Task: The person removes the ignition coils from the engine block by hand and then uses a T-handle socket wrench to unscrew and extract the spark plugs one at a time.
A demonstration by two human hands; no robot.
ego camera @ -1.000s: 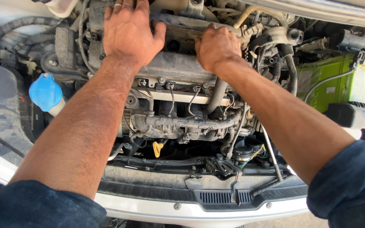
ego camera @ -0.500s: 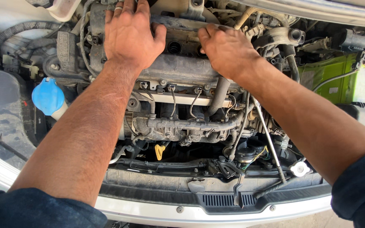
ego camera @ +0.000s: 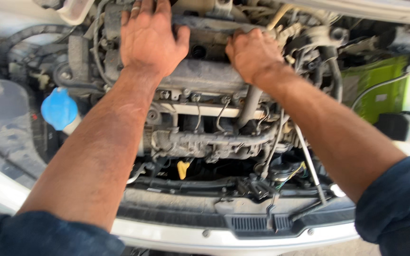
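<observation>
I am pressing my left hand (ego camera: 150, 40), fingers spread flat, on the dusty engine cover (ego camera: 205, 76); my right hand (ego camera: 252, 54) is curling over its rear edge, grip unclear. Cover seated; blue cap (ego camera: 59, 108) left of it.

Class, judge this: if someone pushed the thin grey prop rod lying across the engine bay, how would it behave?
The prop rod looks like thin metal, so probably stiff and light. It seems anchored low on the front panel, so likely to swing, not slide.

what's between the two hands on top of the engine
In the head view, between the left hand and the right hand lies a bare stretch of the dusty grey engine cover, with a dark round hole in it.
</observation>
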